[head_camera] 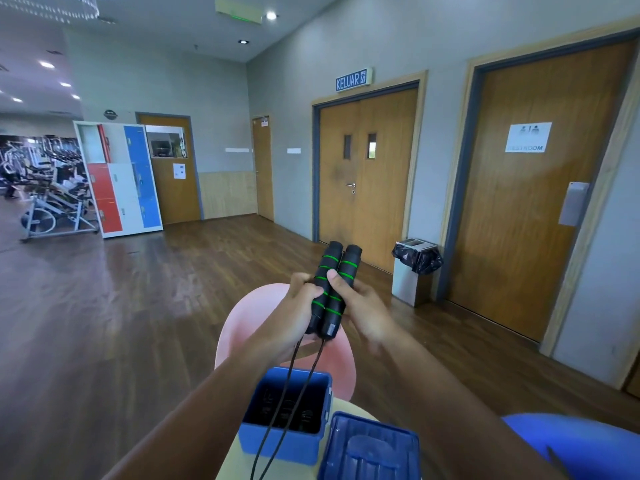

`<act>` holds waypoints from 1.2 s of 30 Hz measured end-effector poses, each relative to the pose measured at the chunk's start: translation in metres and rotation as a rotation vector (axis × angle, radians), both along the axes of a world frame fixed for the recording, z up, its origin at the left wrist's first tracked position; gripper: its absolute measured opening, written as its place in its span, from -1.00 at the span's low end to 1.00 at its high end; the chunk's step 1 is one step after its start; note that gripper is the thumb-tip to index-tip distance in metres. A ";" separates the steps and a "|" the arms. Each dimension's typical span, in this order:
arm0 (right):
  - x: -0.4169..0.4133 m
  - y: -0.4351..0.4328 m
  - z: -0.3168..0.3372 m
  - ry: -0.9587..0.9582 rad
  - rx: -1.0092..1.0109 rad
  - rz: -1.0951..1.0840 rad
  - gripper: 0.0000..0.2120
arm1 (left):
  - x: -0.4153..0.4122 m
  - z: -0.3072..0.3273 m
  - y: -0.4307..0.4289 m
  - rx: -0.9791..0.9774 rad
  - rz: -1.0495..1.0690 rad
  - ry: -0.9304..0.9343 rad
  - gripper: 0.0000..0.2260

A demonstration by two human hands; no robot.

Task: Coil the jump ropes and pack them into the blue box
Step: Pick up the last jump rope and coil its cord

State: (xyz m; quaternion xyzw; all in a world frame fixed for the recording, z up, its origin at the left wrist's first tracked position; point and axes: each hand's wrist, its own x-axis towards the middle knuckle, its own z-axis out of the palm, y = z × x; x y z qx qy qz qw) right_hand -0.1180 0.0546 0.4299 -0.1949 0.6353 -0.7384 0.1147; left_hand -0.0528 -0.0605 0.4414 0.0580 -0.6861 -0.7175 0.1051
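Up front in the head view, both hands meet at chest height over the pack-up spot. The left hand [300, 303] has its grip closed round the two black, green-ringed jump rope handles [330, 259], which stand side by side, touching and tilted slightly right. The right hand [365, 308] grips the same pair from the other side, its thumb pressed across the front of the right handle. Two thin black cords [290, 370] hang from the handles' lower ends, cross the open blue box [277, 445] and run out of view at the bottom edge. Dark things lie inside the box; what they are I cannot tell. The box stands on a pale tabletop [229, 460], with its blue lid [370, 448] lying just beside it on the right. A pink rounded object [239, 327] sits behind the box. Farther back, a bin lined with a black bag [414, 271] stands against the wall between wooden doors.
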 end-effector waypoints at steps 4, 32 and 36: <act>-0.005 0.005 0.001 -0.104 -0.128 -0.061 -0.64 | -0.002 0.005 -0.003 -0.320 -0.050 0.045 -0.90; -0.013 0.031 -0.011 -0.207 0.190 0.487 -0.61 | -0.068 0.023 -0.092 -1.988 -0.027 0.644 -0.57; -0.017 0.026 -0.013 -0.204 0.173 0.480 -0.70 | -0.070 0.025 -0.088 -2.074 -0.026 0.578 -0.54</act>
